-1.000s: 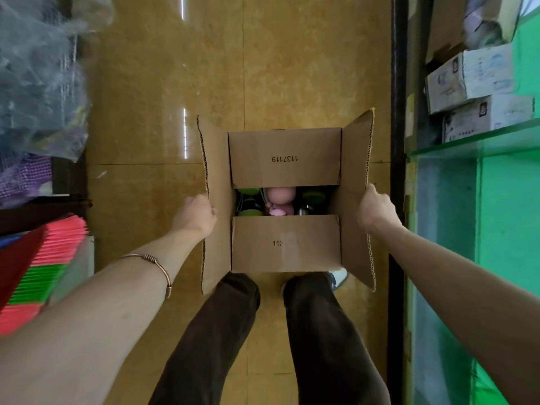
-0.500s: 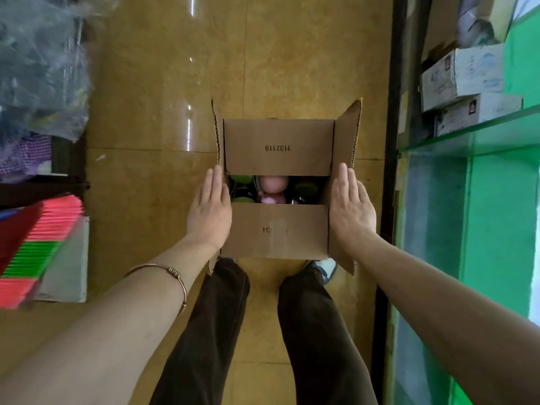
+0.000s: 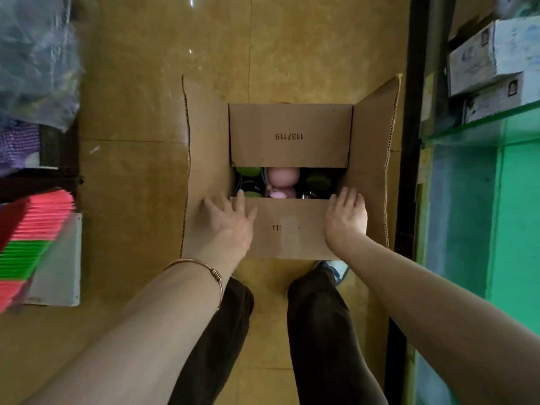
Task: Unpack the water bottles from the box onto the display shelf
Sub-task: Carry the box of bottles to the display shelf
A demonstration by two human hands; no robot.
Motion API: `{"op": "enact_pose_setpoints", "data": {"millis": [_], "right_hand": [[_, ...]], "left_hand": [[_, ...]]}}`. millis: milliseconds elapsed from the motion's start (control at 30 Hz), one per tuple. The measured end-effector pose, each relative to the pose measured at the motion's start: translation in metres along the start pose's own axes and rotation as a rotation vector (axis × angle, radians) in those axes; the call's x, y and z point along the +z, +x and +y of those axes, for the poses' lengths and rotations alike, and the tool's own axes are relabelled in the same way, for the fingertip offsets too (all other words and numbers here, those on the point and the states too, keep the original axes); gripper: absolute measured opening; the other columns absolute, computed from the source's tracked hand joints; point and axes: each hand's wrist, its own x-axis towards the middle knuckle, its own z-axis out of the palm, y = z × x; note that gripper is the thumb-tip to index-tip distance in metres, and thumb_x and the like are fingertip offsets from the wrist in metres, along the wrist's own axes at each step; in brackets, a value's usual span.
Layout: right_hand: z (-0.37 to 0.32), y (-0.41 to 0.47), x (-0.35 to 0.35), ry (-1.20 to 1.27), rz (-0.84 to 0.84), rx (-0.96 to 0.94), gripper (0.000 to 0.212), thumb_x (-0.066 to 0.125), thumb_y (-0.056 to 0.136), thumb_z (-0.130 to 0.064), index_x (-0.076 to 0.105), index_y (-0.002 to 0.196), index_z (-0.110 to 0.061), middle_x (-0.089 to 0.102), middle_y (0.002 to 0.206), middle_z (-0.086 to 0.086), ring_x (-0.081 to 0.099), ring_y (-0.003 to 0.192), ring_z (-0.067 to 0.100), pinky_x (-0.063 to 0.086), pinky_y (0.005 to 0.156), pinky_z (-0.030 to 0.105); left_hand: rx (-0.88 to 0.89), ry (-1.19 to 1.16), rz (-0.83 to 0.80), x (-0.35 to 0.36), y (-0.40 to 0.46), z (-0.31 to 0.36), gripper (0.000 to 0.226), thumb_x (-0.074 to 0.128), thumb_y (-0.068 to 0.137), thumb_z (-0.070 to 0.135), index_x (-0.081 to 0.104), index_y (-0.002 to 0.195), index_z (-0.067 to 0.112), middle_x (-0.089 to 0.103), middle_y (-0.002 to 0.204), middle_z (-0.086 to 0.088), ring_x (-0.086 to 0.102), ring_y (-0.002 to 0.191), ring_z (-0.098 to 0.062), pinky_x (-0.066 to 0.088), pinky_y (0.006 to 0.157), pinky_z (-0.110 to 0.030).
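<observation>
The cardboard box (image 3: 289,135) sits on the tan floor (image 3: 131,200), side flaps spread, pink and green bottle tops (image 3: 283,178) showing through the gap; the left hand (image 3: 228,220) and right hand (image 3: 346,219) rest open-fingered on its near flap (image 3: 287,229); the green display shelf (image 3: 479,127) stands to the right.

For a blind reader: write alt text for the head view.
Both hands, left hand and right hand, rest open on the near flap of a cardboard box on the floor; pink and green bottle tops show through the gap.
</observation>
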Motion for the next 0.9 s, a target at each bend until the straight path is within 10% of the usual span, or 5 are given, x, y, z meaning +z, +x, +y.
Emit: {"op": "enact_pose_setpoints", "data": {"millis": [500,800,900], "right_hand": [[-0.007,0.082,0.029,0.275,0.145,0.166,0.078,0.042,0.098,-0.023,-0.013,0.150,-0.006,-0.012,0.153,0.033,-0.003,0.143,0.047,0.022,0.114,0.048],[-0.004,0.082,0.043,0.805,0.249,0.213,0.090,0.045,0.090,0.009,-0.021,0.148,-0.009,-0.018,0.156,0.019,0.003,0.145,0.040,0.035,0.109,0.044],[0.005,0.088,0.040,1.004,0.192,0.274,0.083,0.043,0.090,0.011,-0.012,0.150,-0.003,-0.001,0.159,0.018,0.022,0.142,0.037,0.034,0.109,0.039]], "left_hand": [[-0.130,-0.722,0.312,0.038,0.095,-0.009,0.090,0.050,0.091,0.005,-0.009,0.148,0.041,-0.044,0.146,-0.006,-0.022,0.141,-0.039,0.031,0.110,-0.054],[-0.184,-0.919,0.447,0.046,0.092,-0.023,0.105,0.057,0.088,-0.003,-0.019,0.144,0.044,-0.006,0.160,-0.009,0.051,0.120,-0.036,0.047,0.073,-0.030],[-0.259,-1.023,0.436,0.048,0.097,-0.023,0.103,0.059,0.088,0.001,-0.019,0.147,0.036,0.034,0.148,-0.020,0.060,0.101,-0.031,0.050,0.070,-0.031]]}}
